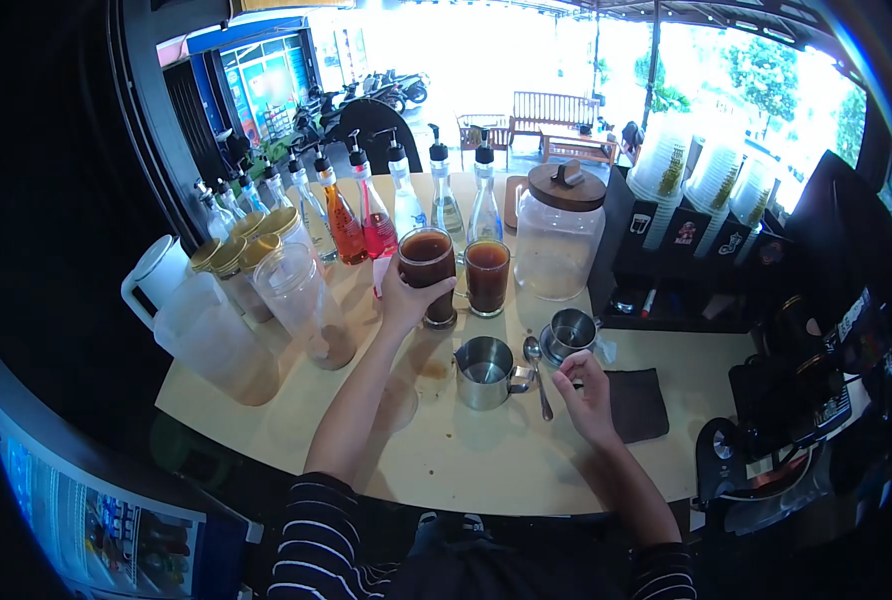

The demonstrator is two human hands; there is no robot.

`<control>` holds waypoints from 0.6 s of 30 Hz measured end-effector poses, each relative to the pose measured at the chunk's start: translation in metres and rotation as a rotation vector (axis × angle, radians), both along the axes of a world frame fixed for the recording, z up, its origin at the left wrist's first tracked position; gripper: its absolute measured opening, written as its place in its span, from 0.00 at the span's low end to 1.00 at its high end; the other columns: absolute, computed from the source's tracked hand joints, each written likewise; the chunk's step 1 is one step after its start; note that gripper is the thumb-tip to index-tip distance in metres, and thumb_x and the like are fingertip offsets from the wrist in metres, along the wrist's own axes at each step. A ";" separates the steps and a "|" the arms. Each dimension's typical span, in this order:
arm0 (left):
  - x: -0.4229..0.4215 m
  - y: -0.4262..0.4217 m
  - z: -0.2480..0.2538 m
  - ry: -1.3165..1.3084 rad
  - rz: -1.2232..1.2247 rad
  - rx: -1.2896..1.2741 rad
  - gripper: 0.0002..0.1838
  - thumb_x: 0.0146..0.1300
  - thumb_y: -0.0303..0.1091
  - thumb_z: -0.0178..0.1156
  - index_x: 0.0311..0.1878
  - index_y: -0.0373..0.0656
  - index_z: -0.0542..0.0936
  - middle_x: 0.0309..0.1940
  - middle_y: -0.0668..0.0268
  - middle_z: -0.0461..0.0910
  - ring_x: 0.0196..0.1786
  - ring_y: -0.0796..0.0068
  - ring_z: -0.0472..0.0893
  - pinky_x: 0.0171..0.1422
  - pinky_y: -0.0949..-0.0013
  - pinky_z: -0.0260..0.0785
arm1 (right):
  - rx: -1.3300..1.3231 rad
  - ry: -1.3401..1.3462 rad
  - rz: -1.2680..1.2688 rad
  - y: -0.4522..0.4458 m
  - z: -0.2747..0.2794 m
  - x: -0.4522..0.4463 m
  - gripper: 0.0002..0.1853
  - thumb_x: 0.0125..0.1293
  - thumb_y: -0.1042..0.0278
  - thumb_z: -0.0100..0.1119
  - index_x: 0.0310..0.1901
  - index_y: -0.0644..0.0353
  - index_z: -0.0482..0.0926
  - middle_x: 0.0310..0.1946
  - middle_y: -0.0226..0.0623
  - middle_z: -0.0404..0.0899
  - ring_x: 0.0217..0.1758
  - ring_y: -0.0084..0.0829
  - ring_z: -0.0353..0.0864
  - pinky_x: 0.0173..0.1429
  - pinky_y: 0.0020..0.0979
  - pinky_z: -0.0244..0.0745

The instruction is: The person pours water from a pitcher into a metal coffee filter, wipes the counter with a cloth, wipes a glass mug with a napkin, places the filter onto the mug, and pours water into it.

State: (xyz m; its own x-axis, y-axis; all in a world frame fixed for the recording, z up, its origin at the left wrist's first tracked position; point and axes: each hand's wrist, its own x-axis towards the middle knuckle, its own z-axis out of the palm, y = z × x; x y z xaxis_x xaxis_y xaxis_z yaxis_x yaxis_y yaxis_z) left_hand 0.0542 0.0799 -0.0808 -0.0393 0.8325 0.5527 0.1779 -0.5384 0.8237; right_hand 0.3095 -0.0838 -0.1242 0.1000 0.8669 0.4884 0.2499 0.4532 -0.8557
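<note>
In the head view, the left hand (406, 300) is gripping a tall glass (427, 265) of dark drink, its thumb lying across the near side and its other fingers wrapping the far left side, largely hidden. The tall glass is sitting within those fingers, its long axis standing roughly upright; whether its base is touching the counter (446, 455) cannot be told. A glass mug (487, 277) of browner drink is standing upright just to the right of the left thumb tip, nearer to the left hand than to the right. The right hand (588, 400) is holding its thumb and forefinger tips close together; whether they are pinching anything cannot be told. A small cup (572, 331) is standing just beyond those fingertips, while a spoon (533, 350) and a metal pitcher (483, 388) are resting to their left. Well beyond the right fingers, a black cup rack (684, 230) is displaying small emblems, one resembling a drink cup; their lettering, like that on the pump bottles (377, 228), is proving unreadable.
</note>
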 end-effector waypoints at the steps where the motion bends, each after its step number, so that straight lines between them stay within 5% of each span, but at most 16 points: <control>1: 0.000 0.000 0.000 0.003 0.004 -0.003 0.40 0.36 0.36 0.78 0.55 0.37 0.68 0.49 0.59 0.75 0.51 0.69 0.77 0.56 0.66 0.71 | 0.002 -0.006 0.001 0.000 0.001 0.000 0.09 0.57 0.72 0.61 0.33 0.63 0.70 0.27 0.28 0.70 0.30 0.19 0.67 0.38 0.22 0.65; 18: -0.011 0.022 -0.007 -0.038 0.031 -0.079 0.40 0.36 0.36 0.78 0.54 0.38 0.68 0.48 0.59 0.75 0.50 0.69 0.78 0.55 0.67 0.72 | -0.017 -0.001 0.005 0.000 0.000 -0.002 0.08 0.57 0.73 0.61 0.33 0.62 0.71 0.26 0.28 0.70 0.30 0.17 0.68 0.38 0.21 0.65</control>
